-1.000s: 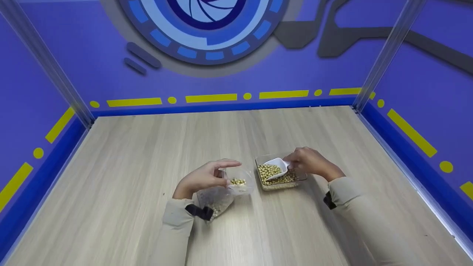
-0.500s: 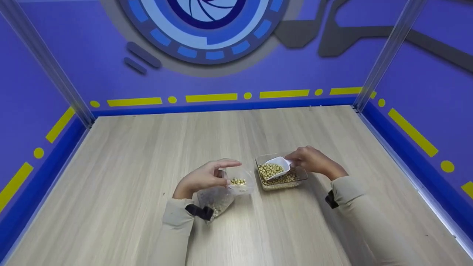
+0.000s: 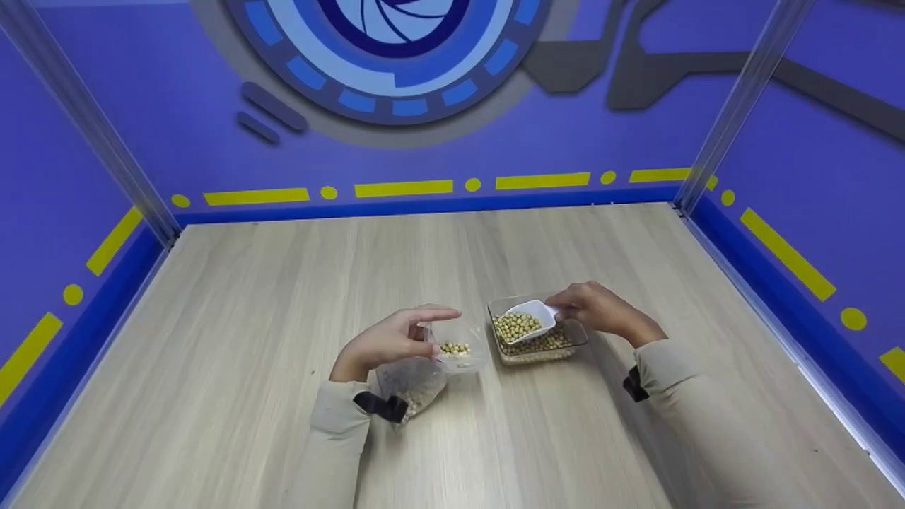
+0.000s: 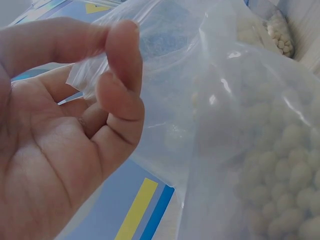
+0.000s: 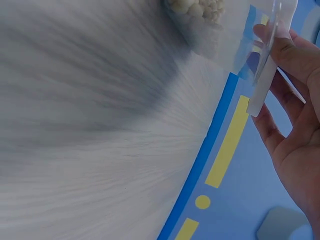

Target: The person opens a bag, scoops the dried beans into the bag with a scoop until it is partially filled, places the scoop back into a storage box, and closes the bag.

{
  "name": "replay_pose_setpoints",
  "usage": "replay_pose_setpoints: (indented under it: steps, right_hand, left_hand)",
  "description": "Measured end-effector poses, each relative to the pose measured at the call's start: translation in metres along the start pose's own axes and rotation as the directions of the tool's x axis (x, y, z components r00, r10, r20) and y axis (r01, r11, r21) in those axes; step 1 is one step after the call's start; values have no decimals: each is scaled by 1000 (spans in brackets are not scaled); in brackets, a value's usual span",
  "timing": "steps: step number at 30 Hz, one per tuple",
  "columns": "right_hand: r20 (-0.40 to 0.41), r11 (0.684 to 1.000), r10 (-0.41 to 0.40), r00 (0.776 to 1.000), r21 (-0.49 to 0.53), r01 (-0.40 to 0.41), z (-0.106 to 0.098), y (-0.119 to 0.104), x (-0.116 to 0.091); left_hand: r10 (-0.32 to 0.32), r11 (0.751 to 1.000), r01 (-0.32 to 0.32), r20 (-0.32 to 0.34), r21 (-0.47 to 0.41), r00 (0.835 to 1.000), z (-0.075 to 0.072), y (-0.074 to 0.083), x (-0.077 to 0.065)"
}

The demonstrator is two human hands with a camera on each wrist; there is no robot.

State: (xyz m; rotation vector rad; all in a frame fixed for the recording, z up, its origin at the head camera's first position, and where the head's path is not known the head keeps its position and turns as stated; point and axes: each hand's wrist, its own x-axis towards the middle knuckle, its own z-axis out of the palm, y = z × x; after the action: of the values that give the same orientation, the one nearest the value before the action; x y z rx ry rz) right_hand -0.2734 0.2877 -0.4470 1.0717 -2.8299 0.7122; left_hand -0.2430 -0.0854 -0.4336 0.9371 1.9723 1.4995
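My left hand [image 3: 392, 341] pinches the edge of a clear plastic bag [image 3: 418, 382], its mouth spread toward the right. Pale round beans, which look like soybeans [image 4: 280, 185], fill the bag's lower part in the left wrist view. At the right, my right hand [image 3: 597, 309] grips the handle of a white scoop [image 3: 543, 312] heaped with the same beans [image 3: 517, 326]. The scoop is at the top of a rectangular glass container [image 3: 537, 358], over more beans [image 3: 541, 344]. Whether it touches them, I cannot tell. The right wrist view shows fingers around the scoop's handle [image 5: 261, 97].
A light wooden table [image 3: 283, 297] lies under everything. Blue-purple panels [image 3: 162, 106] with yellow marks stand at the back and both sides. The bag and the glass container sit close together, with a narrow gap between them.
The scoop has come up slightly out of the beans and levelled, and now shows a fuller heap. My right hand shifted a little to the right. The left hand and bag stayed put.
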Motion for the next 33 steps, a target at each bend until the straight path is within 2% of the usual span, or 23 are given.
replay_pose_setpoints:
  steps: [14, 24, 33]
  right_hand:
    - [7, 991, 84, 996, 101, -85, 1, 1, -6]
    - [-35, 993, 64, 997, 103, -60, 3, 6, -10]
    - [-55, 980, 99, 994, 180, -87, 4, 8, -13]
  left_hand:
    - [-4, 1000, 4, 5, 5, 1000, 0, -1, 0]
    - [-9, 1000, 9, -2, -20, 1000, 1, 0, 0]
    - [-13, 1000, 13, 1, -13, 1000, 1, -1, 0]
